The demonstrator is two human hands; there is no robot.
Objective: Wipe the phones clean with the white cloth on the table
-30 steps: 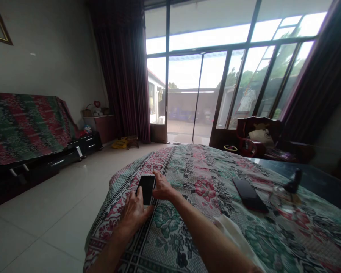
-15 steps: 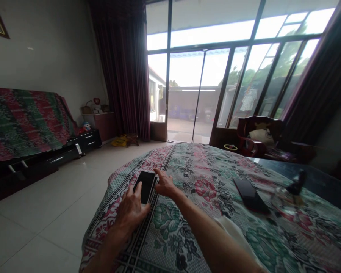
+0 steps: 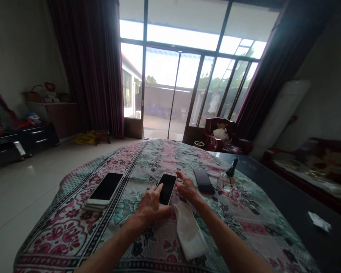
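Note:
A white-framed phone (image 3: 168, 189) with a dark screen lies face up between my hands on the patterned cloth (image 3: 142, 151). My left hand (image 3: 151, 203) grips its left side, one finger over the screen and the thumb by the lower edge. Along the right edge, my right hand (image 3: 186, 187) holds it with bent fingers. To the left is a small stack of phones (image 3: 106, 187), the top one white-framed with a black screen. A wrinkled white cloth (image 3: 189, 231) lies just below my right hand. Farther right rests a dark phone (image 3: 204, 181).
A clear glass bottle with a black spray top (image 3: 230, 170) stands right of the dark phone. Crumpled white paper (image 3: 319, 221) lies on the dark tabletop (image 3: 284, 197) at the right. Beyond are a wooden chair (image 3: 220, 132), glass doors and purple curtains.
The view has turned right. Both hands, earlier at the stack of phones, now have one phone to its right, nearer the white cloth. The stack's lower phones stay on the left.

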